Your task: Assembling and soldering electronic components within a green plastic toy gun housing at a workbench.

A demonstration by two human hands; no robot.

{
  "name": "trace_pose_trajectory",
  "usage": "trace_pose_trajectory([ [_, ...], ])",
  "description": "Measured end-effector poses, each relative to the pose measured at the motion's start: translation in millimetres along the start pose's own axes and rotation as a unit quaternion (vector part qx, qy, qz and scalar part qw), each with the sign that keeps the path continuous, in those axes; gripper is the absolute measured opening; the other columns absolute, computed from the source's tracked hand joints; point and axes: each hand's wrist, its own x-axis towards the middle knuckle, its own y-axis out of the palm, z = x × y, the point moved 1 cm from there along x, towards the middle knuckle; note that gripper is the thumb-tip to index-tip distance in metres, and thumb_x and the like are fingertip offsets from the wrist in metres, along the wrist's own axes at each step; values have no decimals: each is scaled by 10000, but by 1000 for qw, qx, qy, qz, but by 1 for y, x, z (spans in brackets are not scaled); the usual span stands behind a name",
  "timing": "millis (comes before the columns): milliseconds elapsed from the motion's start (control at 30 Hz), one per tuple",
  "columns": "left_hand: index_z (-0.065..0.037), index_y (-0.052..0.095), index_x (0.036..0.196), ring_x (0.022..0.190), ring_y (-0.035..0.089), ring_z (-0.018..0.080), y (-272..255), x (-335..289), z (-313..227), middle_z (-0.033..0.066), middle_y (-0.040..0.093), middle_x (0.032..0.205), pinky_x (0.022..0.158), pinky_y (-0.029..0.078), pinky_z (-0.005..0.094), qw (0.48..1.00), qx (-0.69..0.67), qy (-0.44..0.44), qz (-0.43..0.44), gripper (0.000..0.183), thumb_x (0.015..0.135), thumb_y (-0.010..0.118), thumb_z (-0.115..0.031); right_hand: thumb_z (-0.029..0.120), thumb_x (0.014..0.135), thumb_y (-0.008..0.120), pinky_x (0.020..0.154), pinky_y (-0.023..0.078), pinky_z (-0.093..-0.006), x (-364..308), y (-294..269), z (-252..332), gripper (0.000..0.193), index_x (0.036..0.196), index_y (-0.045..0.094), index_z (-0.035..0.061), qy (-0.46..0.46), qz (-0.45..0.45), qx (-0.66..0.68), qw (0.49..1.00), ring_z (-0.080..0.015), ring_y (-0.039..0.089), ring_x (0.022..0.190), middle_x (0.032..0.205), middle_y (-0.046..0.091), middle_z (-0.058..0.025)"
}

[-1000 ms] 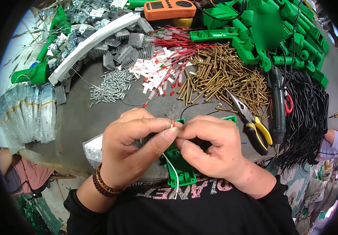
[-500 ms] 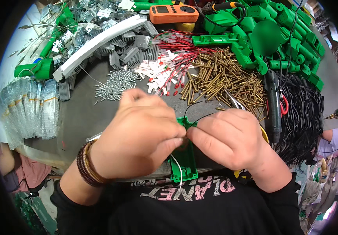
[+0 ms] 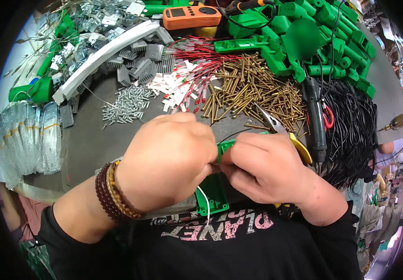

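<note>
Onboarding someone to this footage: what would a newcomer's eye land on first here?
Probably the left hand and right hand, close together near the centre over a green housing, with a white wire curving down below the left. Next, the heap of brass-coloured screws just beyond them, right of centre. Then the orange meter near the top edge, left of the piled green parts.

A wide fisheye view looks down, upright, from the person's head, facing forward over the bench [image 3: 87,144]. It sits close above the left hand [image 3: 166,156] and right hand [image 3: 267,168] at the dial's centre; forearms [image 3: 81,206] enter near eight and four, the shirt [image 3: 201,259] fills six, the meter [image 3: 192,17] lies farther off at twelve o'clock.
</note>
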Motion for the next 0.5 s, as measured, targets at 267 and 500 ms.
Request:
trace_pose_trajectory([
  [267,-48,579,746,714,591,322,12,-5,-19,93,589,764,633,485,421,992,86,-66,-68,225,664,778,-114,84,796,679,517,472,-392,-5,3,-3,108,837,581,63,63,-31,59,996,-290,600,613,739,575,-87],
  [500,-67,678,827,712,627,308,7,-10,-4,88,629,766,615,494,387,997,-56,-23,-46,208,696,819,-146,86,804,671,499,463,-374,-4,-4,3,81,834,598,73,71,0,59,996,-276,598,596,732,574,-82],
])
